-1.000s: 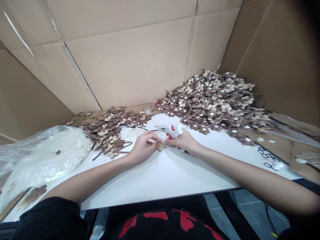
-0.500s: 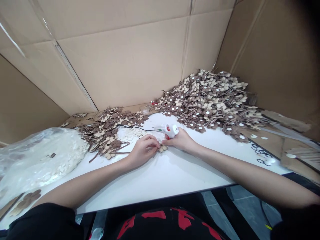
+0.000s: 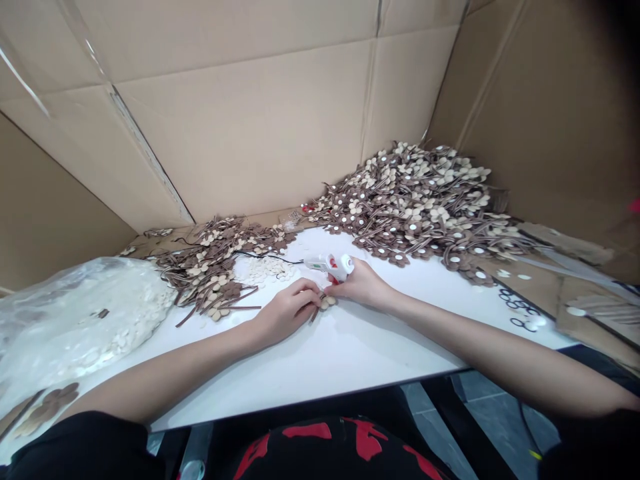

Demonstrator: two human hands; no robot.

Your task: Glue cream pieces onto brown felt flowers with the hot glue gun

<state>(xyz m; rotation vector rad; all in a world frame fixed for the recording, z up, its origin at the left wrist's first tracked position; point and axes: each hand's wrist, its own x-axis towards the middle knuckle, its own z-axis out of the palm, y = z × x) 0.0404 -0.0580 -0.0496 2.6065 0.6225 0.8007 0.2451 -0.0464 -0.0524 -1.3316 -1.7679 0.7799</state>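
Head feed: I have the left fingers (image 3: pixel 303 292) pinched together on a small beige flower (image 3: pixel 329 303), which sits right at their tips, low over the white surface (image 3: pixel 350 353). A brown strip (image 3: pixel 315 315) pokes out below those tips. Right fingers (image 3: pixel 334 289) are wrapped around the handle of a white-and-red glue gun (image 3: pixel 316 263), nozzle pointing left, just beyond the left fingers. Right thumb is at the flower's far side; I can't tell if it presses. Black cord (image 3: pixel 257 255) and scattered white discs (image 3: pixel 270 270) lie beyond the left fingers. Left of them: loose flower heap (image 3: pixel 213 267), then a clear bag (image 3: pixel 95 313) of more discs. Beyond and right of the right fingers: bigger flower pile (image 3: pixel 415 207), many white-dotted. Black rings (image 3: pixel 517 310) well right.
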